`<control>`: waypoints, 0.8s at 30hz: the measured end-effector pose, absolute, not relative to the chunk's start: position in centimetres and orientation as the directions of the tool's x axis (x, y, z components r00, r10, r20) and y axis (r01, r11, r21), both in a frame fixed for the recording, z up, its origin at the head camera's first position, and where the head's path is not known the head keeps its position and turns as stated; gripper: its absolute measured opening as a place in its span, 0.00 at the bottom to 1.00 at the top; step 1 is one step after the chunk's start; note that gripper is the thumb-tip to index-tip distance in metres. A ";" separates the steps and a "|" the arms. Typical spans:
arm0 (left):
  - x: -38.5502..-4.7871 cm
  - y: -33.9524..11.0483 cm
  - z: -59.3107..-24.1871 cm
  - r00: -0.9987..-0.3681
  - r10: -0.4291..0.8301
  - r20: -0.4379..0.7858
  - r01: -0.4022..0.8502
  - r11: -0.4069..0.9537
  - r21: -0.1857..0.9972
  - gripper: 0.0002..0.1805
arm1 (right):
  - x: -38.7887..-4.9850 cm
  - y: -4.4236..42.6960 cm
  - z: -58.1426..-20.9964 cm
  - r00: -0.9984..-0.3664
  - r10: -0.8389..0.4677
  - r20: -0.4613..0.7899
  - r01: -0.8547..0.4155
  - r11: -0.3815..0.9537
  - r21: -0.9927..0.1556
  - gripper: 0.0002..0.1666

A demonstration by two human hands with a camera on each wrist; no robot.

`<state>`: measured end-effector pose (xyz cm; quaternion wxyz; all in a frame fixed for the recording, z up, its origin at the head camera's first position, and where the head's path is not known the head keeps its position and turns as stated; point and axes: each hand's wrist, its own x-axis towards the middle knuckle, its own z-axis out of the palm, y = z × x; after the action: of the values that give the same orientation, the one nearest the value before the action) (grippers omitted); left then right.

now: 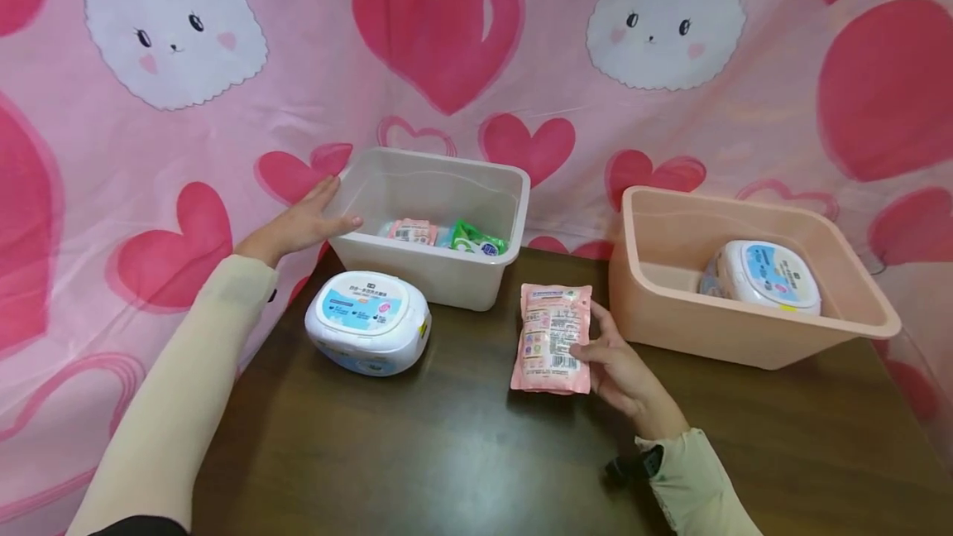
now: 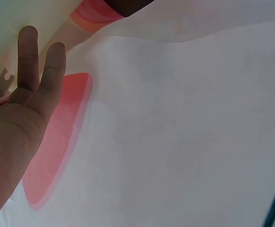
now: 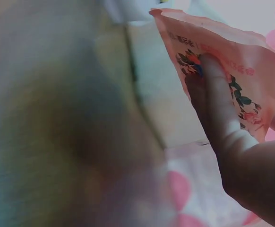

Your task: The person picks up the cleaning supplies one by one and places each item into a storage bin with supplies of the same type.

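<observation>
A pink packet (image 1: 547,333) is held by the right hand (image 1: 625,370) over the desk (image 1: 447,445), in front of the gap between a pale grey bin (image 1: 417,269) and a peach bin (image 1: 715,327); the grip is clamped on the packet's right edge, with the thumb laid on the printed face near the barcode; in the right wrist view, flowers are seen printed on the other face; the left hand (image 1: 301,222) is placed at the left end of the pale grey bin, its grip apart, fingers extended; whether the rim is touched cannot be told; inside that bin, a pink pack (image 1: 414,232) and a green pack (image 1: 476,240) are seen; near its front, a white tub (image 1: 368,325) is set on the desk; a second tub (image 1: 770,275) is contained in the peach bin; behind everything, a cloth (image 1: 554,48) printed with hearts and rabbits is hung.
</observation>
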<state>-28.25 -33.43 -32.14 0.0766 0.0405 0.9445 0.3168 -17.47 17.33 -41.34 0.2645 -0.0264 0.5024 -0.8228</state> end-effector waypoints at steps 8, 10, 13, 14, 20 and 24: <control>-28.0 -33.7 -32.2 -0.985 0.118 -0.123 0.016 0.784 0.620 0.62 | -18.6 17.0 -37.7 -0.885 -0.461 -0.060 0.291 -0.449 -0.845 0.49; -28.0 -33.6 -32.2 -0.986 0.121 -0.118 0.022 0.784 0.620 0.61 | -18.9 17.0 -37.1 -0.885 -0.466 -0.017 0.266 -0.474 -0.839 0.48; -28.0 -33.5 -32.3 -0.986 0.124 -0.113 0.027 0.783 0.622 0.61 | -19.2 17.0 -36.3 -0.884 -0.467 0.039 0.233 -0.510 -0.828 0.47; -27.9 -33.4 -32.3 -0.986 0.125 -0.113 0.029 0.783 0.622 0.61 | -19.3 17.0 -36.0 -0.883 -0.466 0.051 0.226 -0.518 -0.825 0.47; -28.0 -33.3 -32.4 -0.985 0.132 -0.110 0.037 0.788 0.614 0.63 | -20.4 16.8 -34.0 -0.890 -0.451 0.066 0.205 -0.525 -0.826 0.48; -28.0 -33.4 -32.2 -0.986 0.130 -0.103 0.041 0.794 0.607 0.63 | -21.6 16.0 -33.1 -0.899 -0.436 0.050 0.203 -0.513 -0.834 0.48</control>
<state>-28.00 -33.41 -32.20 0.0699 0.0453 0.9444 0.3181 -21.59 15.99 -33.09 0.1854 -0.1275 0.4570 -0.8605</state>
